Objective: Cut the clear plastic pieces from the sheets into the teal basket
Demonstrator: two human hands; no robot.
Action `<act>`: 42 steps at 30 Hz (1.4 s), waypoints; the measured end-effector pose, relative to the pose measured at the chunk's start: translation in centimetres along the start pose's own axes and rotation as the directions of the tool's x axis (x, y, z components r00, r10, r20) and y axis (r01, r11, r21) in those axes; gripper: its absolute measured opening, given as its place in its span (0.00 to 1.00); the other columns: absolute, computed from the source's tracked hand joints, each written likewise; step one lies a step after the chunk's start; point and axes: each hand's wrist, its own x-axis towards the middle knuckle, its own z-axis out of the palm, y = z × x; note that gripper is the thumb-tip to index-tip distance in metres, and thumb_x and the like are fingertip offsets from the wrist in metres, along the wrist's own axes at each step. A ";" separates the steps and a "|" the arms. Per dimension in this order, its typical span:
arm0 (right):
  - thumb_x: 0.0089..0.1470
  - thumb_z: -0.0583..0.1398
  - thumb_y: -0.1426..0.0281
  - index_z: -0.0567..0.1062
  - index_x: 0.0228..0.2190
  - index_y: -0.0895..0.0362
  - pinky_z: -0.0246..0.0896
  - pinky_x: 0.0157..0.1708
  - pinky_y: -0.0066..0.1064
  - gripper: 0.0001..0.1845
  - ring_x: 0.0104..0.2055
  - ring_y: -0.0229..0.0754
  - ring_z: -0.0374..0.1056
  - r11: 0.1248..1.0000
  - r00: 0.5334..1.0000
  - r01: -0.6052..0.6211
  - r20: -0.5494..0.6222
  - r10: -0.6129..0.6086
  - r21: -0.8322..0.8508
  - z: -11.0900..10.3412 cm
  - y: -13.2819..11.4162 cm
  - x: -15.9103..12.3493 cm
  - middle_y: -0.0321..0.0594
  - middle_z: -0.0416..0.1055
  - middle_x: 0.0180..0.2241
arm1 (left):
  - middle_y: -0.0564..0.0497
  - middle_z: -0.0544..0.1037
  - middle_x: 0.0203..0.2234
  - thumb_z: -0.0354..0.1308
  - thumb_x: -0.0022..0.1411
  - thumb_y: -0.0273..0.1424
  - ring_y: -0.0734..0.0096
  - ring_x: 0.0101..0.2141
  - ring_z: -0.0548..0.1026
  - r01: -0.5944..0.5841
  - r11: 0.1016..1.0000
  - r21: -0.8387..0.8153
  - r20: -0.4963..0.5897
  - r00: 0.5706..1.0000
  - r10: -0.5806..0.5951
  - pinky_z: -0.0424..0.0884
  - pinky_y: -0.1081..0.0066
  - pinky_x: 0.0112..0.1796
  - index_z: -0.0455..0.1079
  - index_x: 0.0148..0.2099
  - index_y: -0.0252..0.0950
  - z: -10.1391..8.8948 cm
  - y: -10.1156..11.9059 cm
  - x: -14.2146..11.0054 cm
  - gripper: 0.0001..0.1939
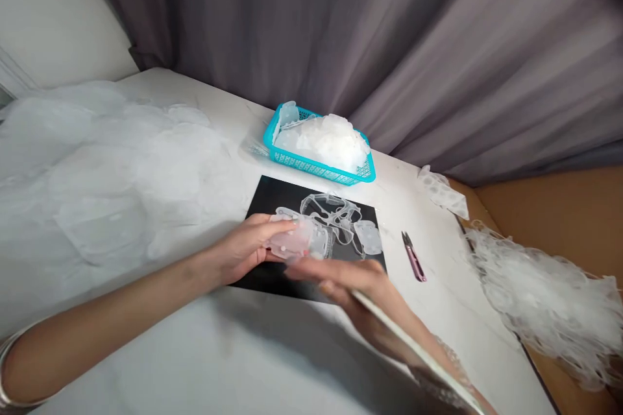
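My left hand (250,243) is closed on a translucent frosted plastic piece (291,238), thumb on top and fingers underneath, above a black mat (265,191). My right hand (341,275) is smeared by motion. Its fingertips reach the near edge of that piece, and I cannot tell whether they grip it. Just beyond my hands lies a clear plastic frame with looping strips (335,207). A smaller frosted piece (368,237) rests at the mat's right side.
A turquoise basket (311,167) of frosted pieces stands behind the mat. Pink thread snips (413,258) lie to the right. A large pile of translucent pieces (107,175) covers the left. Tangled clear scraps (549,298) heap at the right edge, near a crumpled white piece (442,192).
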 end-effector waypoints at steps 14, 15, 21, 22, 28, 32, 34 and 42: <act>0.56 0.60 0.68 0.55 0.24 0.53 0.61 0.36 0.32 0.17 0.35 0.40 0.69 0.995 0.995 -0.104 -0.006 0.104 -0.001 -2.3 5.9 4.5 0.38 0.74 0.33 | 0.48 0.82 0.36 0.60 0.61 0.35 0.62 0.41 0.78 -0.078 0.851 0.520 0.049 0.997 0.061 0.71 0.67 0.43 0.78 0.41 0.36 -0.2 0.2 -0.4 0.11; 0.56 0.59 0.69 0.54 0.24 0.53 0.60 0.35 0.31 0.17 0.34 0.39 0.68 0.996 0.996 -0.093 0.008 0.093 -0.006 -2.3 5.9 4.6 0.37 0.73 0.32 | 0.49 0.81 0.35 0.59 0.61 0.35 0.63 0.40 0.78 -0.090 0.825 0.558 0.054 0.996 0.071 0.71 0.68 0.42 0.78 0.40 0.36 -0.1 0.3 -0.5 0.10; 0.55 0.57 0.72 0.53 0.24 0.53 0.55 0.30 0.30 0.16 0.30 0.37 0.62 0.995 0.994 -0.101 0.031 0.101 0.007 -1.9 5.4 4.6 0.35 0.69 0.29 | 0.54 0.75 0.24 0.59 0.61 0.41 0.71 0.27 0.71 -0.109 0.696 0.710 0.027 0.991 0.128 0.64 0.72 0.29 0.75 0.30 0.35 0.6 0.7 -0.6 0.15; 0.55 0.57 0.72 0.53 0.24 0.53 0.55 0.30 0.30 0.16 0.30 0.37 0.61 0.996 0.996 -0.091 0.012 0.091 -0.006 -1.7 5.2 4.6 0.35 0.69 0.29 | 0.54 0.75 0.24 0.59 0.61 0.41 0.72 0.27 0.70 -0.109 0.681 0.724 0.005 0.988 0.152 0.63 0.72 0.29 0.75 0.29 0.35 0.8 0.7 -0.6 0.15; 0.55 0.55 0.74 0.52 0.23 0.53 0.50 0.30 0.31 0.16 0.27 0.36 0.53 0.980 0.984 -0.046 -0.178 0.010 -0.196 -0.2 5.5 4.3 0.32 0.63 0.24 | 0.52 0.81 0.29 0.59 0.61 0.39 0.63 0.33 0.76 -0.145 0.546 0.825 -0.146 0.879 0.454 0.69 0.69 0.35 0.80 0.34 0.37 1.5 -0.9 -1.0 0.12; 0.52 0.55 0.75 0.51 0.22 0.53 0.48 0.28 0.31 0.16 0.25 0.36 0.50 0.953 0.942 -0.150 -0.330 0.057 -0.264 -0.3 7.9 4.6 0.31 0.57 0.20 | 0.49 0.83 0.37 0.63 0.59 0.41 0.57 0.40 0.79 -0.206 0.677 0.706 -0.260 0.814 0.519 0.73 0.65 0.43 0.80 0.39 0.38 0.6 -1.1 -1.0 0.13; 0.53 0.56 0.73 0.52 0.22 0.53 0.49 0.28 0.31 0.16 0.25 0.36 0.52 0.956 0.927 -0.166 -0.369 0.068 -0.242 -0.8 8.7 4.7 0.31 0.59 0.21 | 0.47 0.83 0.41 0.65 0.58 0.42 0.56 0.44 0.79 -0.219 0.807 0.549 -0.275 0.864 0.421 0.73 0.62 0.48 0.80 0.43 0.37 0.0 -0.6 -1.0 0.16; 0.57 0.59 0.65 0.55 0.23 0.53 0.59 0.36 0.34 0.19 0.34 0.40 0.66 0.998 0.914 -0.070 -0.402 0.062 -0.006 -1.0 6.4 4.5 0.41 0.74 0.33 | 0.44 0.83 0.42 0.64 0.60 0.37 0.54 0.48 0.77 -0.146 0.969 0.199 -0.175 0.968 0.182 0.70 0.60 0.51 0.78 0.48 0.34 0.1 0.5 -1.5 0.17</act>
